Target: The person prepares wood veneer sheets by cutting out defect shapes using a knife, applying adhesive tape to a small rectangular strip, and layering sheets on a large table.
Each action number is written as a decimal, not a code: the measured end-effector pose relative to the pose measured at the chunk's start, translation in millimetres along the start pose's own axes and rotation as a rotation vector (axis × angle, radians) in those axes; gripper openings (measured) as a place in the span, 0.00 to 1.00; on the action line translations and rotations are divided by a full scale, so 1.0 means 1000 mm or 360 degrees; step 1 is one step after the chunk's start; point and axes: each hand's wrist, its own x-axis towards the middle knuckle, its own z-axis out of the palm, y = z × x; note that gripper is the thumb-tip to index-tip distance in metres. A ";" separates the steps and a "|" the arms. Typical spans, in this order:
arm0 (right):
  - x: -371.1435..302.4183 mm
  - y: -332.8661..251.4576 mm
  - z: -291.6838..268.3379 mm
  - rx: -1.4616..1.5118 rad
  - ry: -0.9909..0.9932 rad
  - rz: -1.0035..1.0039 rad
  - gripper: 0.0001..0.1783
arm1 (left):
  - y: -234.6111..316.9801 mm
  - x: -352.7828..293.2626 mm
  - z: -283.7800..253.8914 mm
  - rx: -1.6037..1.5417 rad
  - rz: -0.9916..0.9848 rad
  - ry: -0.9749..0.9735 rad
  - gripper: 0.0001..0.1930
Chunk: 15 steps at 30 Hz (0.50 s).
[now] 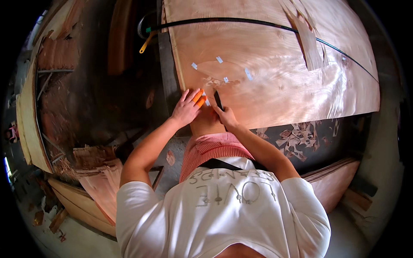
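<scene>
A large, pale wood veneer sheet [275, 51] lies in front of me. My left hand [189, 107] rests on its near left part, fingers stretched out, two of them wearing orange finger covers. Beside those fingertips is a strip of whitish tape [207, 101]. My right hand [227, 118] is closed around a dark, flat-bladed knife [218, 99], whose blade points away from me over the sheet. Farther up, several small tape pieces [248, 74] surround a leaf-shaped outline in the veneer. Small wood scraps [211, 81] lie just beyond the knife.
A long dark flexible strip [223, 19] crosses the sheet's far part, near a yellow-handled tool [146, 44]. A torn veneer piece [306, 41] lies at the far right. Veneer offcuts [299, 139] are below the sheet's near edge; stacked sheets [333, 180] stand at right.
</scene>
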 end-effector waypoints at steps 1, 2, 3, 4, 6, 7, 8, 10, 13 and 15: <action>-0.008 0.013 -0.013 -0.0081 0.0076 -0.0151 0.20 | 0.009 -0.001 -0.004 -0.0037 0.0069 -0.0055 0.26; -0.012 0.033 -0.030 -0.0160 0.0157 -0.0302 0.20 | 0.020 -0.004 -0.007 -0.0071 0.0141 -0.0112 0.27; -0.019 0.052 -0.054 -0.0626 0.0305 -0.0468 0.16 | 0.032 -0.010 -0.007 -0.0105 0.0201 -0.0174 0.28; -0.043 0.068 -0.080 -0.0528 0.0213 -0.0339 0.13 | 0.047 -0.025 -0.003 -0.0222 0.0167 -0.0279 0.30; -0.073 0.101 -0.113 -0.0410 0.0425 -0.0321 0.12 | 0.057 -0.013 -0.005 -0.0142 -0.0011 -0.0043 0.31; -0.089 0.114 -0.125 -0.0356 0.0483 -0.0261 0.11 | 0.057 -0.010 -0.002 -0.0041 -0.0153 0.0078 0.31; -0.102 0.138 -0.137 -0.0176 0.0539 -0.0320 0.12 | 0.059 -0.010 0.001 -0.0010 -0.0189 0.0055 0.30; -0.127 0.177 -0.156 -0.0035 0.0614 -0.0274 0.11 | 0.065 -0.010 0.008 0.0052 -0.0268 0.0023 0.31; -0.162 0.253 -0.184 -0.0050 0.0812 -0.0280 0.12 | 0.074 -0.010 0.001 -0.0057 -0.0433 -0.0239 0.30; -0.190 0.288 -0.191 0.0116 0.0885 -0.0195 0.10 | 0.106 -0.019 0.001 -0.0042 -0.0340 -0.0033 0.23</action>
